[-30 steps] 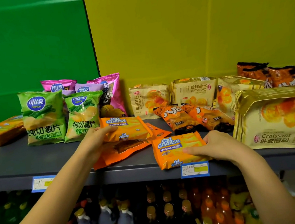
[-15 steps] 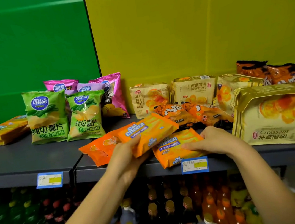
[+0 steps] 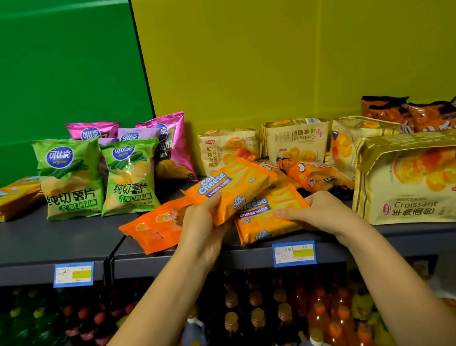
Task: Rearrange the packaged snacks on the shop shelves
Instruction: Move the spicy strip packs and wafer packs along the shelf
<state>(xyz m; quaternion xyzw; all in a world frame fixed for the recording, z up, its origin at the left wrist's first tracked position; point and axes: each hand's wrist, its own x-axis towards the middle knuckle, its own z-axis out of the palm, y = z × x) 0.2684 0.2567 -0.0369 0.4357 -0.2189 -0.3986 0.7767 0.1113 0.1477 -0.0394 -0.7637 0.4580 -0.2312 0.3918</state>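
Observation:
My left hand (image 3: 202, 227) grips a tilted orange Cal Cheese wafer pack (image 3: 231, 186), lifted over a second Cal Cheese pack (image 3: 266, 217) that lies on the grey shelf (image 3: 43, 241). A plain orange snack pack (image 3: 153, 228) sticks out to the left under my left hand; whether the hand holds it too I cannot tell. My right hand (image 3: 317, 210) grips the right end of the lower Cal Cheese pack near the shelf's front edge.
Green crisp bags (image 3: 71, 177) and pink ones (image 3: 171, 145) stand at the left. Croissant bags (image 3: 297, 138) line the back, and a large one (image 3: 420, 178) stands at the right. Orange-black packs (image 3: 316, 176) lie behind my hands. Flat yellow packs (image 3: 3, 200) lie far left. Bottles fill the shelf below.
My left hand has carried its Cal Cheese pack and the orange pack rightward and tilted it over the lower pack. My right hand has stayed on the lower pack.

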